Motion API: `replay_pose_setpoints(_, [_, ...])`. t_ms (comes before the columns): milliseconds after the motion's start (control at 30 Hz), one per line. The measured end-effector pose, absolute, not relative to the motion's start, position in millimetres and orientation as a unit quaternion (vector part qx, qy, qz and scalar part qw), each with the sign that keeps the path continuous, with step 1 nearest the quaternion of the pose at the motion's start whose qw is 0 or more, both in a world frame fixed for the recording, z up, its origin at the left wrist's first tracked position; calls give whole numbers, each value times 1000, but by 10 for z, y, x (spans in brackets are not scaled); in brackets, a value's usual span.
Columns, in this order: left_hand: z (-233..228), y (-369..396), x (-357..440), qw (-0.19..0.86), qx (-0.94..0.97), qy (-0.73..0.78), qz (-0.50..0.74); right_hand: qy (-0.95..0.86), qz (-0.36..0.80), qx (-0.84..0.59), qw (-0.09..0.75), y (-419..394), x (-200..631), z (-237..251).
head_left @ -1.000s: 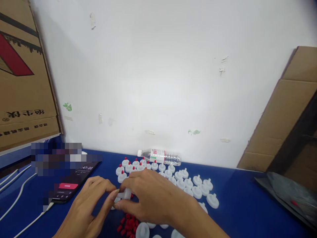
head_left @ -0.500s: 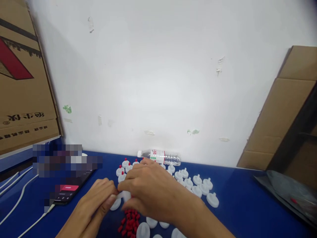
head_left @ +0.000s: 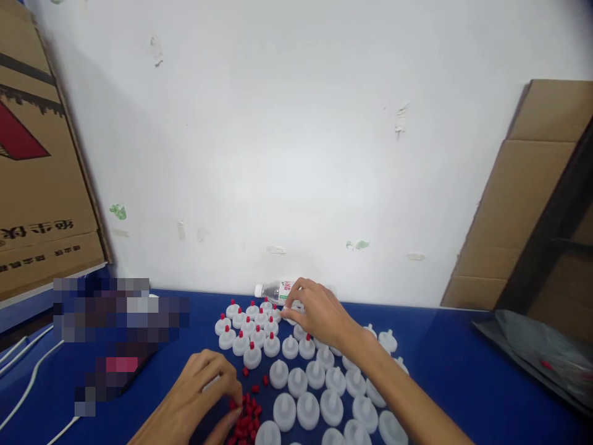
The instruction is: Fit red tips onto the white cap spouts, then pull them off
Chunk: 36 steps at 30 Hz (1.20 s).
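My left hand (head_left: 206, 392) is curled at the edge of a pile of small red caps (head_left: 248, 420), thumb and fingers apart, and I see nothing held between them. Farther back, my right hand (head_left: 319, 312) has its thumb and fingertips closed around a white round lid (head_left: 291, 318), partly hidden by the hand. Beside those fingertips stands a group of white lids with red caps on their nozzles (head_left: 252, 357). Bare white lids with upright nozzles (head_left: 308, 409) spread across the front and under my right forearm.
A clear plastic bottle (head_left: 273, 292) lies against the wall (head_left: 296, 154), partly behind my right hand. To the left are a blurred phone (head_left: 123, 374), white cables (head_left: 39, 371) and a cardboard box (head_left: 41, 154). A grey plastic bag (head_left: 528, 337) and folded cardboard (head_left: 514, 204) sit at the right.
My hands, which were together over the lids, have separated. The left moved down to the red caps; the right moved back and right. More capped lids now show.
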<state>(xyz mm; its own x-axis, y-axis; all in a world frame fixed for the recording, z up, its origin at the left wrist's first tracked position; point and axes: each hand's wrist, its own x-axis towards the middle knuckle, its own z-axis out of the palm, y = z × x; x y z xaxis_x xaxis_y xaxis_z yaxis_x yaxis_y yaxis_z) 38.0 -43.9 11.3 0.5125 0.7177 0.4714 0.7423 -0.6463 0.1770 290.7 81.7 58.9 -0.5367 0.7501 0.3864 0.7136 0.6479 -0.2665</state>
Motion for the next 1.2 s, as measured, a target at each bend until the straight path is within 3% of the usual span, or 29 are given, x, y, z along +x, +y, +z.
replay_pose_setpoints(233, [70, -391, 368, 47, -883, -401, -237, -883, 38, -428, 190, 852, 2865, 467])
replay_pose_setpoints(567, [148, -436, 368, -21, -867, -416, -272, -896, 4, -419, 145, 791, 2843, 409])
replay_pose_setpoints(800, [108, -452, 357, -24, -843, -429, -323, -879, 20, -423, 220, 742, 2853, 617])
replay_pose_setpoints(900, [88, -449, 324, -4, -814, -454, -364, -878, 139, -386, 245, 621, 2822, 803])
replay_pose_setpoints(1033, [130, -409, 293, 45, -809, -458, -366, -864, 405, -248, 165, 386, 2680, 953])
replay_pose_setpoints(1200, [-31, -436, 219, 64, -826, -422, -368, -860, 456, -200, 112, 249, 2565, 1012])
